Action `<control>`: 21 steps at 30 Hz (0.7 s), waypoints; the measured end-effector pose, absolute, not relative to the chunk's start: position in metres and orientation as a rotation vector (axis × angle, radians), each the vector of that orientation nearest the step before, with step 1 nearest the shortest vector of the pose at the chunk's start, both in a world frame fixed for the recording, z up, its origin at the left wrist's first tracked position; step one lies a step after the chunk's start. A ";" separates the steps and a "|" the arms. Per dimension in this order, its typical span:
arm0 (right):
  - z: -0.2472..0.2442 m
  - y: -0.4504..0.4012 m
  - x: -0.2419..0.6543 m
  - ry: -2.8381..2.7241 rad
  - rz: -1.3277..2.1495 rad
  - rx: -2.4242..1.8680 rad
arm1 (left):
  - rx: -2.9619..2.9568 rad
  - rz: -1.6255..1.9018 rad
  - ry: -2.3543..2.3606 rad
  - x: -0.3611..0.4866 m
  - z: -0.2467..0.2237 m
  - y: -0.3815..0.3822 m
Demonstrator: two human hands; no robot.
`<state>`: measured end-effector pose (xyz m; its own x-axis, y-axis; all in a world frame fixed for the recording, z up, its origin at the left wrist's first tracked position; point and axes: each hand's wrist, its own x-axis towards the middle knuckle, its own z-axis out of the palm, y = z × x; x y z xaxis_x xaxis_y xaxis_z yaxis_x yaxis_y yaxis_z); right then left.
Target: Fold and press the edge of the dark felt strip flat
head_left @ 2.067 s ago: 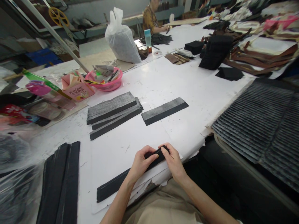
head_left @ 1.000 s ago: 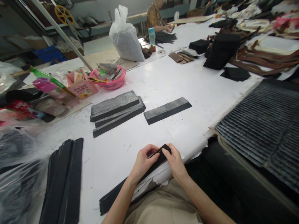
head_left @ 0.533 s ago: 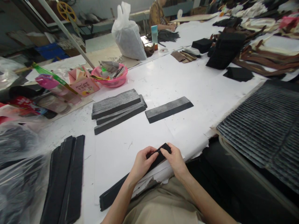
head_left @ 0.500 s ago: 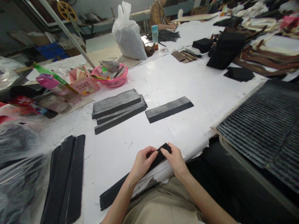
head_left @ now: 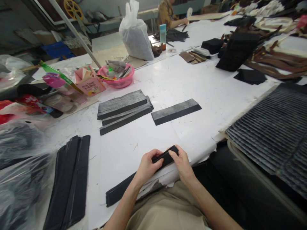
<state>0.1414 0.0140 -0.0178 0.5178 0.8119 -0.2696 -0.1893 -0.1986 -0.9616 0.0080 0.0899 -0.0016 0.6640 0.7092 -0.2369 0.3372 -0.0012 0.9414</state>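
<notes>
A long black strip point(head_left: 121, 189), folded lengthwise, lies aslant along the table's near edge. Its far end is pinched between the thumb and fingers of my right hand point(head_left: 181, 161). A little to the left, my left hand point(head_left: 150, 164) grips the same strip, thumb on top; the forearm hides part of its length. Beyond my hands lies a single grey-and-black strip piece point(head_left: 176, 111). Left of that is a stack of similar pieces point(head_left: 123, 107), slightly fanned. Several long black strips point(head_left: 69, 179) lie in a pile at the left.
Clear plastic bags point(head_left: 21, 179) cover the left edge. A pink basket point(head_left: 120, 81), a pink box point(head_left: 90, 84) and a white bag point(head_left: 136, 38) stand farther back. At right, a ridged black panel point(head_left: 271, 134) rests beside the white table point(head_left: 192, 76). Another person point(head_left: 168, 16) sits at the far end.
My left thumb has slid back from the strip's upper edge, and the fingers have shifted along it. The right hand still pinches the end. The view has turned slightly left.
</notes>
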 end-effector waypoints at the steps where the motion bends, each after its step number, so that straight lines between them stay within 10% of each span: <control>1: -0.017 0.014 0.142 -0.562 1.001 -1.516 | 1.610 0.372 0.894 0.008 -0.002 0.090; 21: -0.017 0.021 0.141 -0.771 1.028 -1.642 | 1.566 0.623 0.945 0.010 -0.011 0.074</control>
